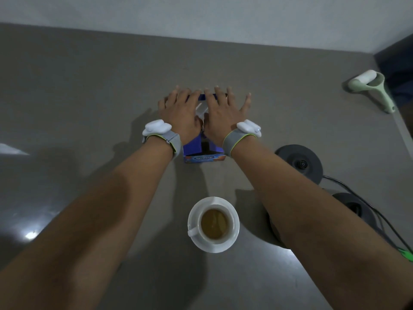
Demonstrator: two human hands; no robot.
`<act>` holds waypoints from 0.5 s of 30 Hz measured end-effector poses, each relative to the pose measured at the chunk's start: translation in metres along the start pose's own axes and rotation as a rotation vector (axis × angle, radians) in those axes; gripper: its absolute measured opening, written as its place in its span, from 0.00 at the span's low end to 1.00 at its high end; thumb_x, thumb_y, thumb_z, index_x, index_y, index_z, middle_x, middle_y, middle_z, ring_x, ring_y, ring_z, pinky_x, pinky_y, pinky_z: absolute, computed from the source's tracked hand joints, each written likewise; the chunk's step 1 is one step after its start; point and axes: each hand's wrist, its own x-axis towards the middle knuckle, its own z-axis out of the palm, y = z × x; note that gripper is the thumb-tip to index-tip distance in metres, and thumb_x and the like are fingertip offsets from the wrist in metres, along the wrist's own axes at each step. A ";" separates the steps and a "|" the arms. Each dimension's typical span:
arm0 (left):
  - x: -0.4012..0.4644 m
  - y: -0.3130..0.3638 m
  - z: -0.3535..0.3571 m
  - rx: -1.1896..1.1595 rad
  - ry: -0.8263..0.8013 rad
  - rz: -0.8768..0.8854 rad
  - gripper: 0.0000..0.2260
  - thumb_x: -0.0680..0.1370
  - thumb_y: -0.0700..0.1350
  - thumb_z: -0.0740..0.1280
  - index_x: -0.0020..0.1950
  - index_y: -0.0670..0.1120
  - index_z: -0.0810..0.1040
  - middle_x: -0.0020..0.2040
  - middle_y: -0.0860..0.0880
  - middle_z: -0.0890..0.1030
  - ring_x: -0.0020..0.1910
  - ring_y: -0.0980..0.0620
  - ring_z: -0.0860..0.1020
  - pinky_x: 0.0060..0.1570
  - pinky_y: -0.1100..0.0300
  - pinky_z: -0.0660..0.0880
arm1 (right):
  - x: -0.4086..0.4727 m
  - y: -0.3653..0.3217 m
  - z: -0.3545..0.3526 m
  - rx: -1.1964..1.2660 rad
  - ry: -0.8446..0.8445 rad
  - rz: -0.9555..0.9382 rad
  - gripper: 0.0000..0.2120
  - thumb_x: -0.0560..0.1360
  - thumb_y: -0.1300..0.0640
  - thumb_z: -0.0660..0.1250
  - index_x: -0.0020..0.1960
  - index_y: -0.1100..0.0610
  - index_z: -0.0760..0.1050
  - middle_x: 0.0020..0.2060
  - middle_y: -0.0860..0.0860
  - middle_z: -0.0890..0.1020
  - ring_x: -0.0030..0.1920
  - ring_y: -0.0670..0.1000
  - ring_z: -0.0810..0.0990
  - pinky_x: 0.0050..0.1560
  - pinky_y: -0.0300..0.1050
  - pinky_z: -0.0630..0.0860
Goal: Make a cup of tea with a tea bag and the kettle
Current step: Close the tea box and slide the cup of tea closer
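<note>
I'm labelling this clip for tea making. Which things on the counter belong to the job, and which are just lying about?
Part of the job:
tea box, under both hands
cup of brown tea on its saucer
kettle base with cord
kettle, mostly hidden behind the right arm

Lying about:
lint roller, far right

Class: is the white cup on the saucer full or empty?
Full: the cup on its saucer holds brown liquid nearly up to the rim.
</note>
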 end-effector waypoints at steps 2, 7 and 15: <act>-0.004 0.000 0.001 0.015 0.067 0.025 0.26 0.72 0.51 0.64 0.71 0.53 0.66 0.67 0.49 0.74 0.70 0.42 0.69 0.62 0.42 0.67 | -0.004 0.000 0.000 0.013 0.019 -0.001 0.30 0.80 0.45 0.54 0.81 0.48 0.54 0.79 0.53 0.62 0.81 0.59 0.54 0.74 0.77 0.42; -0.014 -0.002 0.001 0.043 0.134 0.069 0.20 0.74 0.52 0.62 0.67 0.52 0.72 0.60 0.50 0.78 0.58 0.44 0.75 0.56 0.47 0.70 | -0.025 0.000 0.005 0.039 0.121 -0.010 0.26 0.78 0.49 0.58 0.76 0.49 0.65 0.70 0.52 0.72 0.74 0.57 0.67 0.74 0.74 0.49; -0.042 -0.002 -0.001 -0.012 0.050 0.084 0.13 0.78 0.49 0.63 0.59 0.50 0.81 0.58 0.50 0.81 0.55 0.43 0.77 0.53 0.49 0.71 | -0.056 0.006 0.028 -0.005 0.174 -0.032 0.27 0.71 0.57 0.66 0.70 0.50 0.74 0.63 0.52 0.78 0.63 0.59 0.76 0.68 0.68 0.63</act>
